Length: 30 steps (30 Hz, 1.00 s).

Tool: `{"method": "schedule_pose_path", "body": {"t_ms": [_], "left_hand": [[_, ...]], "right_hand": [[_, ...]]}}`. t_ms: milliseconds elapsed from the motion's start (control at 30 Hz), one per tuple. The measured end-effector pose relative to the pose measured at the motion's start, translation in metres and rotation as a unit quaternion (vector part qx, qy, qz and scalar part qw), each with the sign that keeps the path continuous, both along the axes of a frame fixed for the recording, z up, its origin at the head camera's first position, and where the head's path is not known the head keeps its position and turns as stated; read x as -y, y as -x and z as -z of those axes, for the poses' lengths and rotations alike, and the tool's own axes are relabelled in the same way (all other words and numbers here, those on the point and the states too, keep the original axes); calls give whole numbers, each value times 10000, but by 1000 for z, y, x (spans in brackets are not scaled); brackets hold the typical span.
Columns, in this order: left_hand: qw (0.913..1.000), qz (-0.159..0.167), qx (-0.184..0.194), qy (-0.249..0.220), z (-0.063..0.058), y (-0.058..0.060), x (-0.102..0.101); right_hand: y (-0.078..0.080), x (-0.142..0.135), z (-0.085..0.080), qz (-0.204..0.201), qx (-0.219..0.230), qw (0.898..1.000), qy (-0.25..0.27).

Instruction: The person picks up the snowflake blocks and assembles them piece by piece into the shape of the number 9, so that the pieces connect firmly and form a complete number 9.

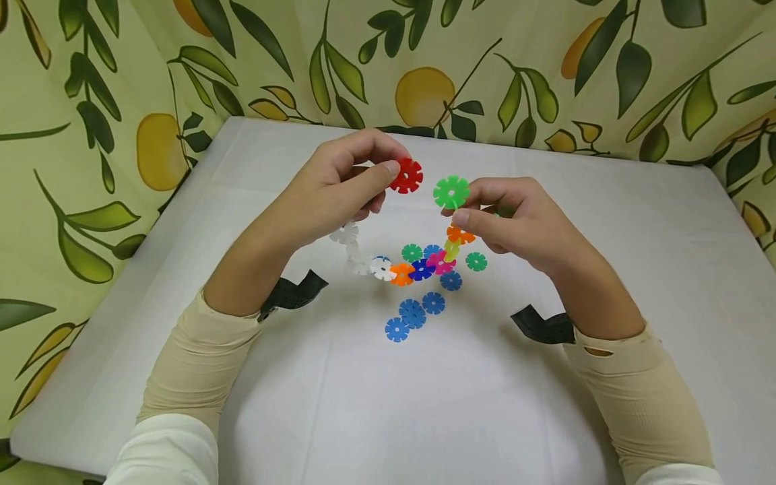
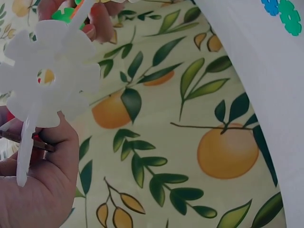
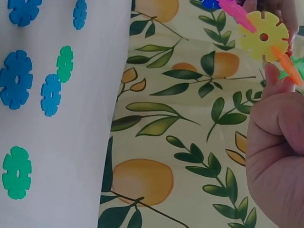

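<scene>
A hanging chain of slotted plastic snowflake discs links both hands above the table. The left hand (image 1: pixel 321 192) pinches a red disc (image 1: pixel 414 180) at one end between thumb and fingers. At the other end, the right hand (image 1: pixel 524 219) pinches a bright green disc (image 1: pixel 444 195). The red and green discs face each other, apart. Between them the chain sags through several white discs (image 2: pixel 71 66), an orange disc (image 1: pixel 400 277), a dark blue disc (image 1: pixel 418 273), a pink disc (image 1: pixel 444 267), a yellow disc (image 3: pixel 251 40) and another orange disc (image 3: pixel 287 66). Fingers hide part of the left end.
Loose blue discs (image 1: pixel 397 335) and green discs (image 1: pixel 476 267) lie on the white table (image 1: pixel 364 404) below the chain. A curtain (image 1: pixel 485 40) with a fruit and leaf print stands behind the table. Black straps (image 1: pixel 545 329) stick out at both wrists.
</scene>
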State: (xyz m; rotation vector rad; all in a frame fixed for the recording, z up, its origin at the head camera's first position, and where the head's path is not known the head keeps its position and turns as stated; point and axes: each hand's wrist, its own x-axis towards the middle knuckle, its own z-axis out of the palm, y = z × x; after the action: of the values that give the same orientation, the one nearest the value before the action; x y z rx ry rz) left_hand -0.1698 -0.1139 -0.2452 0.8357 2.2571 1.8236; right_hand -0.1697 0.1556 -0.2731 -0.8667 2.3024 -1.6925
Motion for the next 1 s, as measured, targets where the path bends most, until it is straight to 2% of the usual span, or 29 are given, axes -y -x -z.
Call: {"method": "schedule_pose_path", "body": {"t_ms": [333,600,767,833,1000], "left_hand": [[9997,-159,-143,99,-3,-1,3],[9979,-349,-535,-86,-7,-2,9],[9975,-316,-618,-134,-7,-1,9],[9973,-310,-649,-110,-7,-2,8],[9964,-385,-735,198,-5,-3,7]], "right_hand": [[1,-3,-2,-14,-29,9997,259],[5,-8,-3,21,193,9982,569],[8,-11,-4,-111,324,9991,-232],[9,-12,-4,-41,411,9972,-618],[12,-9,-2,669,891,9900,-864]]}}
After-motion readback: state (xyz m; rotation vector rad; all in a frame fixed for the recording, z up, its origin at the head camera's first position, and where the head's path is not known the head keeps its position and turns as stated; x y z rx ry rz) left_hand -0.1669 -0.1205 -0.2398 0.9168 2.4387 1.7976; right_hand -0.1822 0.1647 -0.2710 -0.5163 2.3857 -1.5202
